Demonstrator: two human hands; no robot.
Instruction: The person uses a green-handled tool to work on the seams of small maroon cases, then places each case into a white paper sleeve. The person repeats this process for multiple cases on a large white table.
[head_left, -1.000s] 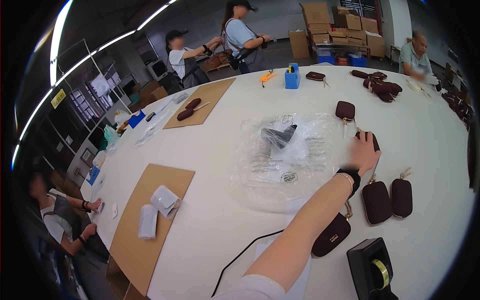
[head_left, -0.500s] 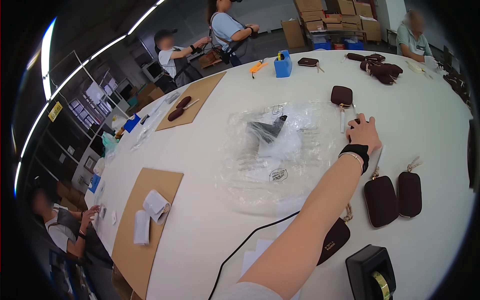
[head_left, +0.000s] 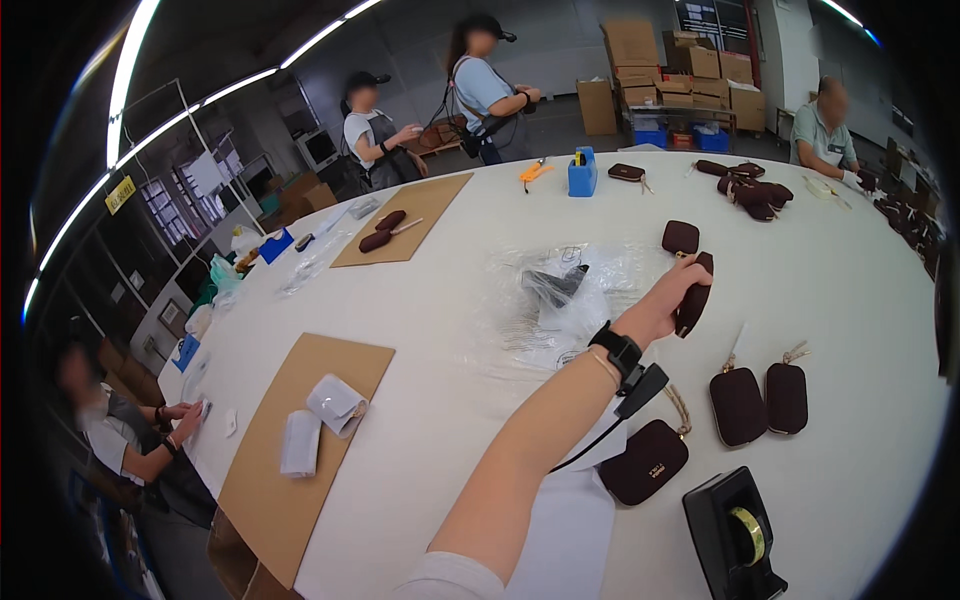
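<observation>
My left hand (head_left: 668,297) is closed on a dark maroon zip pouch (head_left: 698,292), turned nearly edge-on above the white table (head_left: 420,480). Its wrist carries a black band with a boxy black device and a cable. Just beyond lies another maroon pouch (head_left: 681,237). A clear plastic bag (head_left: 600,300) with something dark in it is left of the hand. Closer to me rest a maroon pouch with a cord loop (head_left: 645,462) and two more, a wider pouch (head_left: 738,407) and a narrower pouch (head_left: 787,398). My right hand is out of sight.
A black tape dispenser (head_left: 735,535) stands at the near right beside white sheets (head_left: 565,535). Cardboard on the left (head_left: 265,510) bears two white-wrapped items. Farther off are a blue holder (head_left: 582,175), an orange tool (head_left: 535,173) and piled maroon pouches (head_left: 757,195). Several people are around the table.
My left hand has come back toward me and leftward, now lifting a maroon pouch that was under its fingers. The whole view has shifted, showing more of the wrist device.
</observation>
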